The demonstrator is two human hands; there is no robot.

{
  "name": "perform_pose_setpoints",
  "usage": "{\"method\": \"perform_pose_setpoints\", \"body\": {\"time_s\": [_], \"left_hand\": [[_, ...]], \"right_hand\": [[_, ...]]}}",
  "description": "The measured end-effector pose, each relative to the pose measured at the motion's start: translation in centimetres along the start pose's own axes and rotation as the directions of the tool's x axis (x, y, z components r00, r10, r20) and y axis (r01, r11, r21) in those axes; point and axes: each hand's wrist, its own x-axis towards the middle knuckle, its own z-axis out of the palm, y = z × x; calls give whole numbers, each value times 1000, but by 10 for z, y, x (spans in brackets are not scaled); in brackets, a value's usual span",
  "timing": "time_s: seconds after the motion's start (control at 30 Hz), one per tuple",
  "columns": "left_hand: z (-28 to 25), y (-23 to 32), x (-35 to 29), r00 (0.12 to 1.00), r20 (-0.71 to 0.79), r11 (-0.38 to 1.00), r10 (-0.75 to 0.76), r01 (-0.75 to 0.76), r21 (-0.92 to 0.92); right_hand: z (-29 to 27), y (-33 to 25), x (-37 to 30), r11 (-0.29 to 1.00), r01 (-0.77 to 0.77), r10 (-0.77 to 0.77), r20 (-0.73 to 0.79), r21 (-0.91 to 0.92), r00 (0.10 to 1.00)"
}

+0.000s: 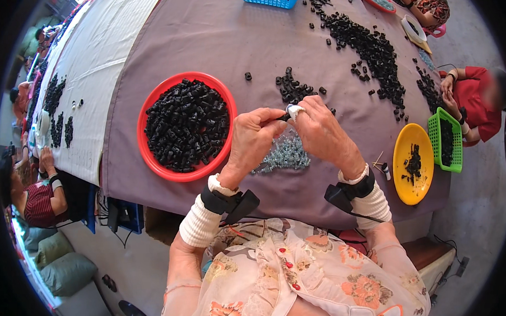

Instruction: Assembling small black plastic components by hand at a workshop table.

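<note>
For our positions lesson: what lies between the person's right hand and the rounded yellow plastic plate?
The head view shows thin pale sticks and a small black-and-white cylinder between that right hand and the plate.

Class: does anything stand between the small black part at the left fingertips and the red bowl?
Only the left hand itself, which lies between the black part and the red bowl; no other object is visible between them.

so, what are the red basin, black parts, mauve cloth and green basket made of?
Red basin: likely plastic, glossy; smooth, uniform rim.
Black parts: probably plastic, low sheen; repeated, moulded-looking shapes; rubber possible.
Mauve cloth: fabric, matte; drapes over the edge.
Green basket: likely plastic, finish unclear; openwork walls.
</note>
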Motion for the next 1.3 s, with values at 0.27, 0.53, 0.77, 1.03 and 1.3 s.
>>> {"method": "perform_pose_setpoints", "body": {"time_s": [0.27, 0.53, 0.77, 1.03, 1.3], "left_hand": [[0, -1, 1, 969, 71, 900, -238, 248, -359], [-1, -6, 1, 954, 168, 805, -249, 300, -512], [-3, -11, 1, 946, 203, 828, -253, 321, -460], [-3, -7, 0, 933, 240, 797, -267, 354, -490], [-1, -12, 1, 931, 224, 804, -288, 362, -471]], "right_hand": [[-2, -4, 6, 997, -81, 80, -26, -12, 996], [6, 2, 5, 991, -87, 77, -98, -101, 992], [4, -1, 3, 983, -116, 105, -85, -140, 991], [5, 1, 2, 996, -89, 89, -16, -21, 996], [8, 8, 0, 998, -52, 52, -19, 31, 998]]}}
